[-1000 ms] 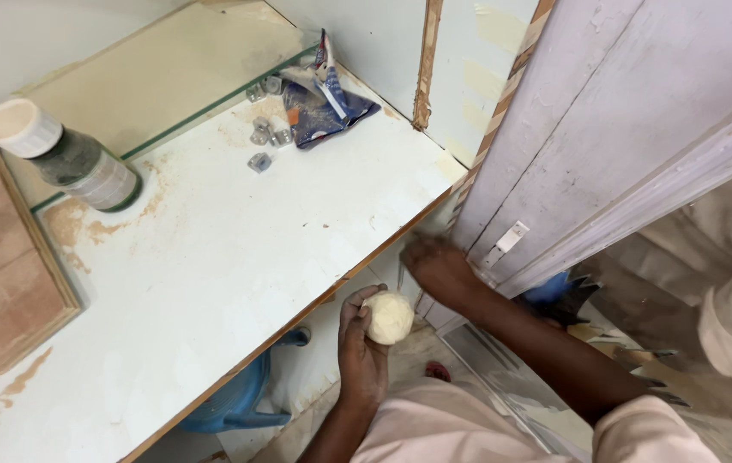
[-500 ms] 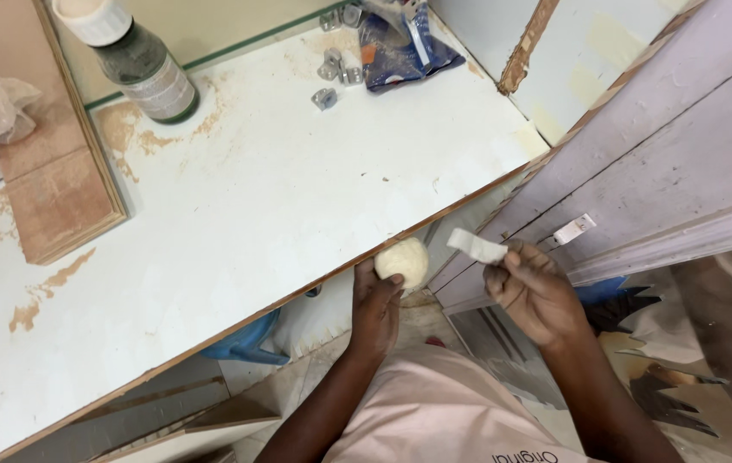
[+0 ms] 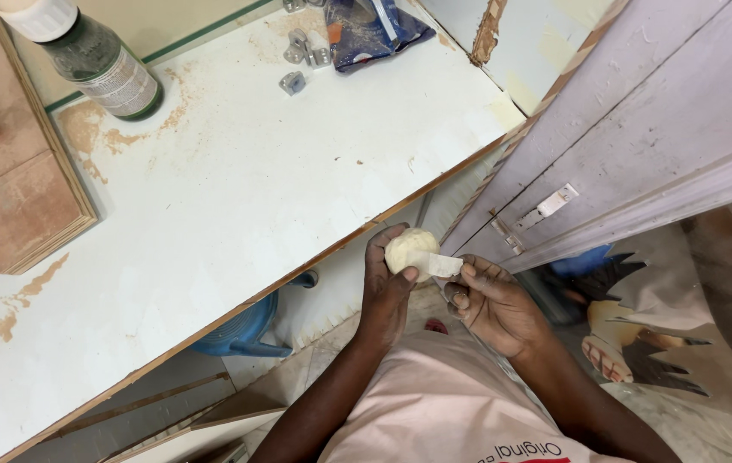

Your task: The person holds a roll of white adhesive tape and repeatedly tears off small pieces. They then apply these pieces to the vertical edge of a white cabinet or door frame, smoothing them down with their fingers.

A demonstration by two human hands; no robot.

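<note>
My left hand holds a pale cream lump of putty just past the front edge of the white board. My right hand pinches a small flat white scraper whose tip touches the lump. Both hands sit close together below the board's edge, over my lap. A grey-white door panel with a small metal hinge plate leans to the right of the hands.
A dark green bottle with a white cap stands at the board's back left, next to a brown wooden piece. Small metal fittings and a blue pouch lie at the back. A blue container sits under the board. Another person's foot is at the right.
My right hand left the door panel and came to the left hand with the scraper, which now touches the putty lump. The camera view shifted down and closer.
</note>
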